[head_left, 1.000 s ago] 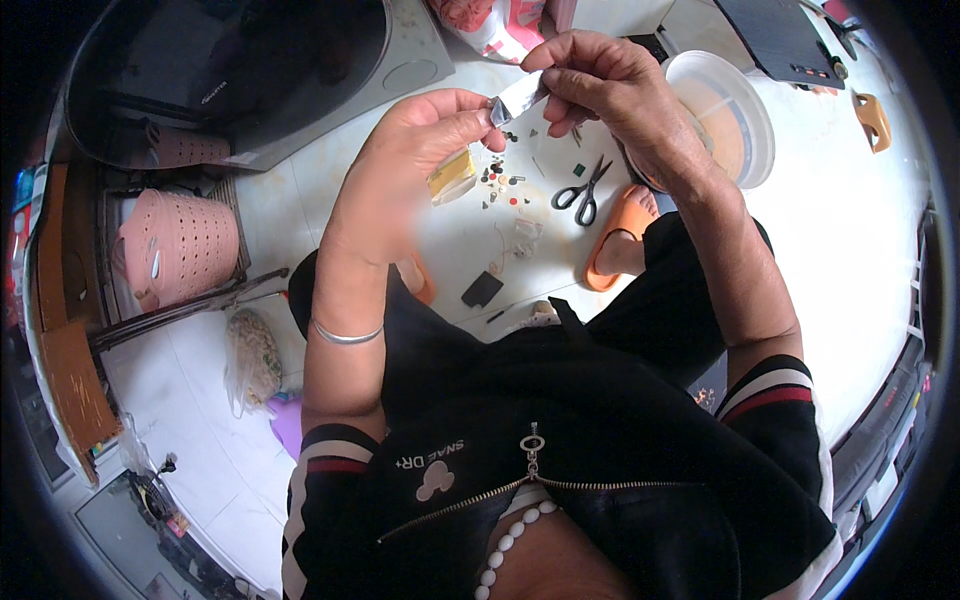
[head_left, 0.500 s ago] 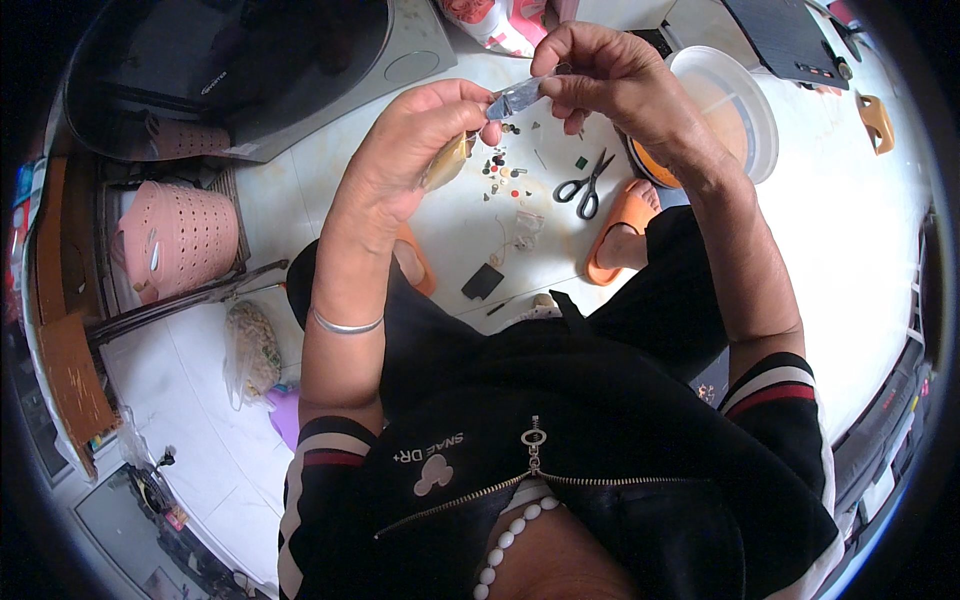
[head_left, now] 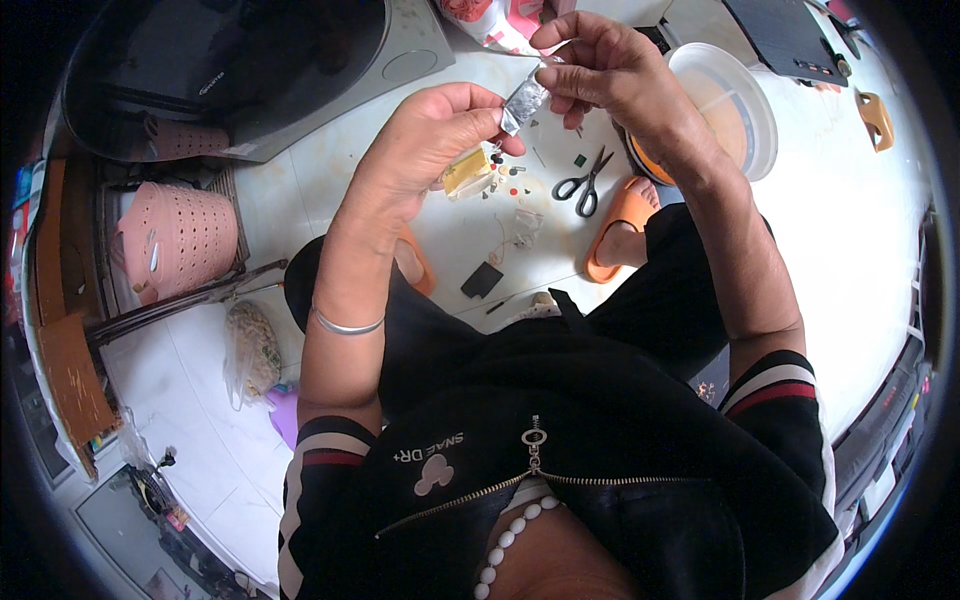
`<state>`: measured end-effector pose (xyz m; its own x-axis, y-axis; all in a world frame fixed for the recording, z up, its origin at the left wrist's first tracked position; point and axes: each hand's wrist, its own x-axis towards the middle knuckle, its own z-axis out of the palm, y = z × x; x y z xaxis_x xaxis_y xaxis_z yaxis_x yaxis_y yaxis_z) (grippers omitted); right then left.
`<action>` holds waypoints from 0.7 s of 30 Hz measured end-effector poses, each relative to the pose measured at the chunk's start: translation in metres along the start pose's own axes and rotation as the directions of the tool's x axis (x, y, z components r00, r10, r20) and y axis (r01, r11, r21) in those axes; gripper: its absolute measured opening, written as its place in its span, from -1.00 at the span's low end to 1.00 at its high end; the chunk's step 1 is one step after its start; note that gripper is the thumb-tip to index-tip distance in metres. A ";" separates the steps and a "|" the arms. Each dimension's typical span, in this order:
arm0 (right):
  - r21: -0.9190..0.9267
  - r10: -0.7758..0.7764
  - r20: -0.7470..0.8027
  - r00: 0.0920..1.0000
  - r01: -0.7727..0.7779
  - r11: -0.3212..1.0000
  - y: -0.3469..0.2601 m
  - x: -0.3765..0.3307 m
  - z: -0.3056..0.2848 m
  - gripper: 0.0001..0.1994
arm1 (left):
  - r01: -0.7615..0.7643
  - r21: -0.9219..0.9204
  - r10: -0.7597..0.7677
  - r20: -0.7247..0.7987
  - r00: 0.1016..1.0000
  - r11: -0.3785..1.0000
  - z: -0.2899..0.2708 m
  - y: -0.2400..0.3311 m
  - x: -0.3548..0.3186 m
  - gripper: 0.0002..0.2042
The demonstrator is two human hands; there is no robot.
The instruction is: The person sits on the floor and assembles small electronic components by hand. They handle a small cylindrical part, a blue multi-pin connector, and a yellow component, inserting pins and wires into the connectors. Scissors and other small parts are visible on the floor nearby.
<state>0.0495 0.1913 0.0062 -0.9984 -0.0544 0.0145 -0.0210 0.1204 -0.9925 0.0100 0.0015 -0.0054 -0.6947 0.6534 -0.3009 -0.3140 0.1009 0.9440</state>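
A white tiled floor [head_left: 880, 250] is spreading under everything, and the person is sitting over it in a black zip jacket [head_left: 560, 470]. A dark glass-topped appliance [head_left: 230, 70] is lying at the upper left, with a pink perforated basket [head_left: 175, 240] below it. A clear round plastic tub [head_left: 735, 105] is standing at the upper right.

The left hand [head_left: 435, 135] is curling nearly closed, its thumb and forefinger pinching the lower end of a small silvery foil packet [head_left: 524, 100]. The right hand [head_left: 600, 65] is also bending inward, its fingertips nipping the packet's upper end, so the packet is hanging tilted between both hands, above the floor.

Beneath them, black-handled scissors [head_left: 583, 185] are lying beside an orange slipper [head_left: 620, 225]. A small yellow package [head_left: 467, 172] is resting just under the left hand, and a flat black square piece [head_left: 482, 280] is lying nearer the knees.
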 end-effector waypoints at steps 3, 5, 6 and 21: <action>0.084 0.052 0.113 0.992 -0.062 0.995 0.000 0.006 -0.009 -0.79 | 0.034 0.009 -0.034 0.028 0.999 0.999 -0.002 0.000 0.001 -0.81; 0.161 0.150 0.002 0.989 -0.148 0.976 -0.008 0.004 -0.002 -0.80 | 0.024 0.010 -0.024 0.042 0.999 1.000 -0.001 0.000 0.001 -0.82; 0.146 0.126 -0.024 0.992 -0.122 0.982 -0.005 0.004 0.000 -0.82 | 0.018 0.011 -0.019 0.050 0.999 1.000 -0.001 -0.001 0.001 -0.82; -0.327 -0.272 -0.017 0.962 0.252 0.911 0.010 -0.005 0.020 -0.67 | -0.120 -0.215 0.095 -0.124 0.988 0.969 0.000 -0.017 0.012 -0.87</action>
<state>0.0558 0.1727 -0.0065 -0.9558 -0.0683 0.2858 -0.2874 0.4197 -0.8609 0.0073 0.0078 -0.0251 -0.7959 0.5623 -0.2245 -0.3605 -0.1422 0.9219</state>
